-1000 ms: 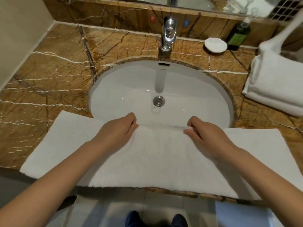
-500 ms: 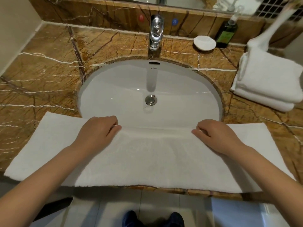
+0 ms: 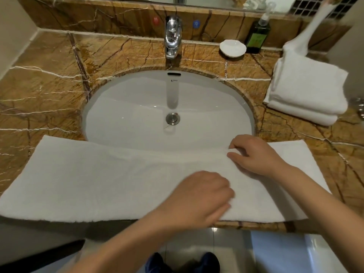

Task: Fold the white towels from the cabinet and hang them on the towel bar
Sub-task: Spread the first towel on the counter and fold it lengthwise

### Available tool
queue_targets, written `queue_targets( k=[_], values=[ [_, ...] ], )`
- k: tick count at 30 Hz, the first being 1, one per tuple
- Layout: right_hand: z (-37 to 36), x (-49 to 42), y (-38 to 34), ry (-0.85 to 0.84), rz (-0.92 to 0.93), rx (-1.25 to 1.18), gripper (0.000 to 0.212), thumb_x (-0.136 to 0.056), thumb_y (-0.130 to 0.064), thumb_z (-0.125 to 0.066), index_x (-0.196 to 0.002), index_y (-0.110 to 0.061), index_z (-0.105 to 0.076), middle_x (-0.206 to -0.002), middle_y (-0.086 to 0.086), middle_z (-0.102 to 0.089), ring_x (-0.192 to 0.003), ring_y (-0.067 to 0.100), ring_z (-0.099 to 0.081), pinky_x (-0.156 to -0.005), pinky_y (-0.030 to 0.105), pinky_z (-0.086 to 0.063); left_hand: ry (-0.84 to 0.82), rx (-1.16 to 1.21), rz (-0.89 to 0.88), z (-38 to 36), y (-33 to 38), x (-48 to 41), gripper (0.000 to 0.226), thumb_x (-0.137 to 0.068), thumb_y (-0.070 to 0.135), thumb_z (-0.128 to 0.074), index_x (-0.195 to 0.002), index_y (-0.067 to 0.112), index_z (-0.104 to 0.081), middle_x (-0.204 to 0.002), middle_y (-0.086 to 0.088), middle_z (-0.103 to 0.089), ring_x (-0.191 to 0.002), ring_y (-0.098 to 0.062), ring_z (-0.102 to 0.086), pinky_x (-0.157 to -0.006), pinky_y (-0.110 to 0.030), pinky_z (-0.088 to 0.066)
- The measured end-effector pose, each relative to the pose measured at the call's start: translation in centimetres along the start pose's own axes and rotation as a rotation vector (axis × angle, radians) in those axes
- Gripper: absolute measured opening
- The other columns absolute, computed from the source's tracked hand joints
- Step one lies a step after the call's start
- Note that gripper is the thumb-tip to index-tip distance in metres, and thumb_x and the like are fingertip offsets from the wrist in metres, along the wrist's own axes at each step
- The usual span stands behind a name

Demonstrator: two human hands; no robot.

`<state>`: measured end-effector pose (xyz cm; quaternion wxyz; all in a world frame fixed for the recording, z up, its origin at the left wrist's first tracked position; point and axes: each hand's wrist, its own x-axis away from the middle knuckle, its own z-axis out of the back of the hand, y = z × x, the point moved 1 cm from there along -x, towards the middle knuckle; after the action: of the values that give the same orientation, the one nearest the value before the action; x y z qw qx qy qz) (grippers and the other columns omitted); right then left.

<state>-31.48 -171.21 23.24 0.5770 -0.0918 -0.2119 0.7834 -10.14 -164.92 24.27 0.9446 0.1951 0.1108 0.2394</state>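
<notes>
Room: a bathroom vanity seen from above, with a mirror strip along the top edge and pale floor tiles below.
Surface: brown veined marble countertop [image 3: 45, 79] with a matching backsplash; an oval white sink [image 3: 122, 107] is set into it.
Spread towel: one white towel [image 3: 88, 180] lies flat along the counter's front edge. Its far edge hangs a little over the near rim of the sink.
Folded towels: a stack [image 3: 307, 89] at the right end of the counter, apparently two, well apart from the spread one.
Right hand [image 3: 256, 154]: pinches the spread towel's far edge between thumb and curled fingers, near the sink's right rim.
Left hand [image 3: 201, 196]: blurred, with fingers curled on the towel near its front edge; whether it grasps the cloth cannot be told.
Faucets: one chrome faucet [image 3: 173, 36], behind the sink.
Drains: one [image 3: 172, 118].
Dishes: one white soap dish [image 3: 232, 48].
Bottles: one green pump bottle [image 3: 258, 36], just beside the dish.
Wall dots: two, one red [image 3: 156, 20] and one blue [image 3: 196, 24].
Shoes: two dark toes [image 3: 155, 263] at the bottom.
</notes>
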Motion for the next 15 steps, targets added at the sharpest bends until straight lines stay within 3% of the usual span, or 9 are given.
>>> queue_targets(
  k=[3,5,8,10,12,15],
  values=[
    [0.4,0.3,-0.1,0.021,0.017,0.059,0.016,-0.092,-0.031,-0.057,-0.085,-0.017,-0.056,-0.066,-0.004,-0.050,-0.063,0.017,-0.047,-0.057,0.034,-0.037,-0.084,-0.053,-0.068,-2.3,1.7,-2.7,0.045,-0.096,0.042,-0.044,-0.133,0.019,-0.050,-0.143,-0.006,-0.046,-0.131,-0.025,-0.039,-0.110,-0.040,-0.026],
    [0.8,0.6,-0.2,0.134,0.065,0.163,0.020,-0.093,-0.034,-0.056,-0.083,-0.016,-0.057,-0.066,0.000,-0.051,-0.060,0.022,-0.049,-0.052,0.032,-0.034,-0.135,-0.090,-0.083,-3.4,1.8,-2.9,0.054,-0.097,0.049,-0.039,-0.144,0.023,-0.037,-0.155,-0.003,-0.028,-0.143,-0.024,-0.021,-0.117,-0.041,-0.009],
    [1.6,1.3,-0.1,0.283,0.114,0.251,0.032,-0.085,-0.039,-0.062,-0.066,-0.014,-0.057,-0.054,-0.001,-0.048,-0.050,0.021,-0.046,-0.050,0.026,-0.027,-0.236,-0.166,-0.148,-4.6,2.2,-1.9,0.064,-0.095,0.050,-0.040,-0.150,0.024,-0.021,-0.160,-0.001,-0.011,-0.147,-0.022,-0.005,-0.118,-0.044,0.007],
    [1.5,1.5,0.3,0.200,0.073,0.322,0.045,-0.085,-0.048,-0.063,-0.058,-0.014,-0.050,-0.052,-0.001,-0.046,-0.051,0.023,-0.047,-0.051,0.028,-0.027,-0.273,-0.180,-0.171,-4.9,2.8,-1.5,0.065,-0.095,0.049,-0.040,-0.150,0.023,-0.018,-0.160,-0.001,-0.009,-0.147,-0.021,-0.003,-0.116,-0.045,0.011],
    [1.2,1.6,1.0,0.110,0.028,0.372,0.049,-0.088,-0.053,-0.056,-0.059,-0.014,-0.048,-0.058,-0.001,-0.048,-0.057,0.023,-0.048,-0.055,0.032,-0.029,-0.272,-0.195,-0.166,-4.8,3.2,-1.5,0.063,-0.095,0.050,-0.037,-0.150,0.024,-0.018,-0.160,0.000,-0.010,-0.147,-0.020,-0.004,-0.116,-0.046,0.008],
    [1.5,2.0,1.9,0.173,0.032,0.342,0.045,-0.092,-0.048,-0.051,-0.065,-0.012,-0.058,-0.066,-0.002,-0.048,-0.066,0.023,-0.052,-0.062,0.032,-0.030,-0.259,-0.118,-0.135,-4.5,4.0,-2.0,0.056,-0.098,0.047,-0.031,-0.149,0.027,-0.022,-0.160,0.002,-0.012,-0.147,-0.017,-0.005,-0.117,-0.044,0.009]
  ],
)
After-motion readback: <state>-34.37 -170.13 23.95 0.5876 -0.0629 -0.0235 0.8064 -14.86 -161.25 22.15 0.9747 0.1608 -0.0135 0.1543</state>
